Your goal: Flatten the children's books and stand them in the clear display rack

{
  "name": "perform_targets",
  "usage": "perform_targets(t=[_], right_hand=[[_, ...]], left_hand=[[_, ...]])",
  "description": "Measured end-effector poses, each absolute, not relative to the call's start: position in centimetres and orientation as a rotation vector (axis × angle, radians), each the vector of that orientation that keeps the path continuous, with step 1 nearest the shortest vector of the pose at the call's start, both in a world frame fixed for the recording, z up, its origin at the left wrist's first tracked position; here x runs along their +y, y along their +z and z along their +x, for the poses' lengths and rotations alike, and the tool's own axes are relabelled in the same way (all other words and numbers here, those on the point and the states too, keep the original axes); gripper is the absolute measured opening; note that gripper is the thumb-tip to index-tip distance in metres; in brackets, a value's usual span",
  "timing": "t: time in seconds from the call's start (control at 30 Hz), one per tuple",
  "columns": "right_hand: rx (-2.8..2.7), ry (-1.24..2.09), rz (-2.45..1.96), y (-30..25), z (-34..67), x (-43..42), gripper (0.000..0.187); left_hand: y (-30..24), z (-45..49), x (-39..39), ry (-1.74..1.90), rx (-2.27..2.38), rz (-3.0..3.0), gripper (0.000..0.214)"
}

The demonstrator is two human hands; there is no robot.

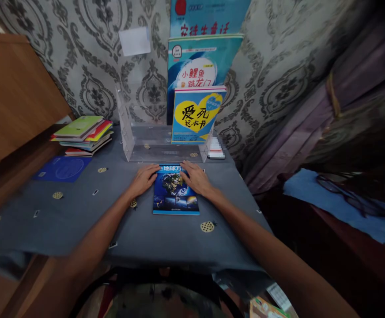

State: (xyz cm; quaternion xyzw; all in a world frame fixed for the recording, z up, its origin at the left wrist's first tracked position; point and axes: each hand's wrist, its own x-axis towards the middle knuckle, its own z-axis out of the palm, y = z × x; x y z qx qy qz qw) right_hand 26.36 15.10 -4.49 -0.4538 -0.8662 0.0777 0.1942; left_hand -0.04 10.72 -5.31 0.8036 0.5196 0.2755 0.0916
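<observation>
A dark blue book with a globe on its cover point(175, 194) lies flat on the cloth-covered table, its title edge away from me. My left hand point(145, 179) rests at its upper left edge, fingers stretched forward. Over its upper right corner lies my right hand point(196, 179), fingers extended and covering part of the title. Just behind the book stands a clear plastic tiered rack point(159, 155). On the rack's right side is a blue book with a yellow heart point(197, 115), with a teal book point(205, 48) and another blue book point(209, 17) on higher tiers behind it.
A stack of colourful books point(83, 132) sits at the left, with a blue flat book point(63, 169) before it. Right of the rack lies a phone-like object point(216, 149), partly blurred. Glasses point(354, 194) rest on a light blue cloth point(305, 187) at the right. A patterned curtain point(265, 79) hangs behind.
</observation>
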Motion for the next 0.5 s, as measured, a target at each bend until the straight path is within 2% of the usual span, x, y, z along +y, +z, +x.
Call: perform_targets(t=[0.5], right_hand=[[-2.451,0.121,-1.239,-4.3,29.4,7.5,0.045]], left_hand=[[-5.0,0.0,10.6,0.764,1.567,2.364,0.039]])
